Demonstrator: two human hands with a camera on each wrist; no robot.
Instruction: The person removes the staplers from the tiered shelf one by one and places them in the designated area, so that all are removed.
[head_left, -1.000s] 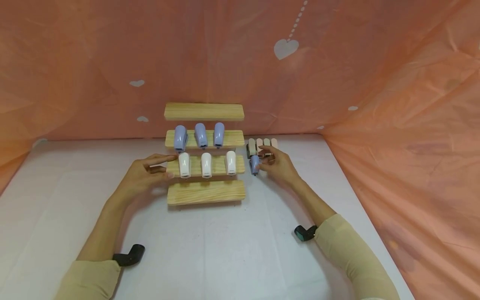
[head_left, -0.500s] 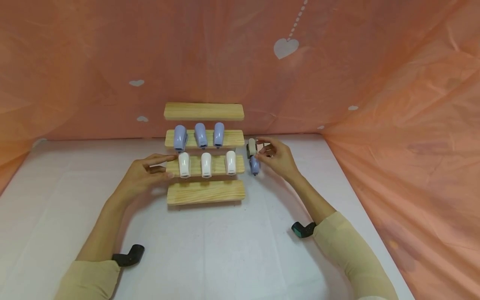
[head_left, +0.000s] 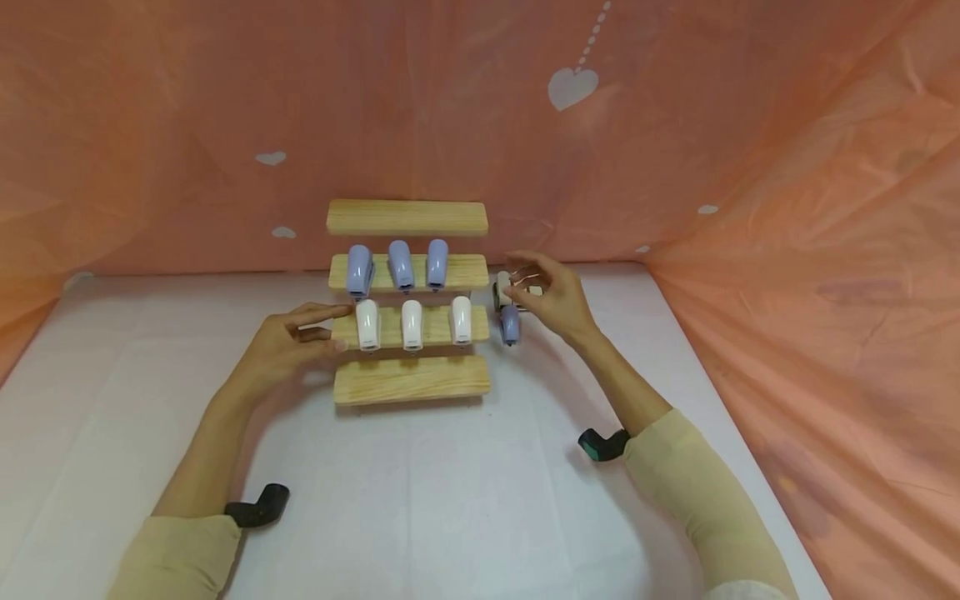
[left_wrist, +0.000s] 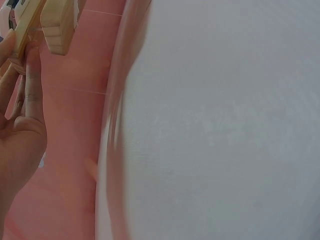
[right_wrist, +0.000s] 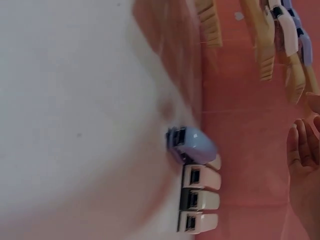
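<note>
In the head view a tiered wooden rack (head_left: 411,382) bears three lavender staplers (head_left: 401,265) on one board and three white staplers (head_left: 412,325) on the board below. My left hand (head_left: 281,350) holds the left end of the white staplers' board between thumb and fingers; the left wrist view shows the fingertips on the board's end (left_wrist: 20,55). Right of the rack, another lavender stapler (head_left: 510,325) stands on the table. My right hand (head_left: 558,300) hovers above a row of pale staplers (right_wrist: 204,200) behind it, fingers slightly bent and nothing visible between them.
A white cloth covers the table (head_left: 450,500). Behind and to the right hangs an orange-pink sheet (head_left: 825,250) with white hearts. The rack's top board (head_left: 407,217) and bottom board bear no staplers. Both wrists wear black cameras (head_left: 258,506).
My right hand has left the lavender stapler and moved back and up over the pale staplers. That stapler stays beside the rack. The left hand keeps its place, and the head view has tilted slightly.
</note>
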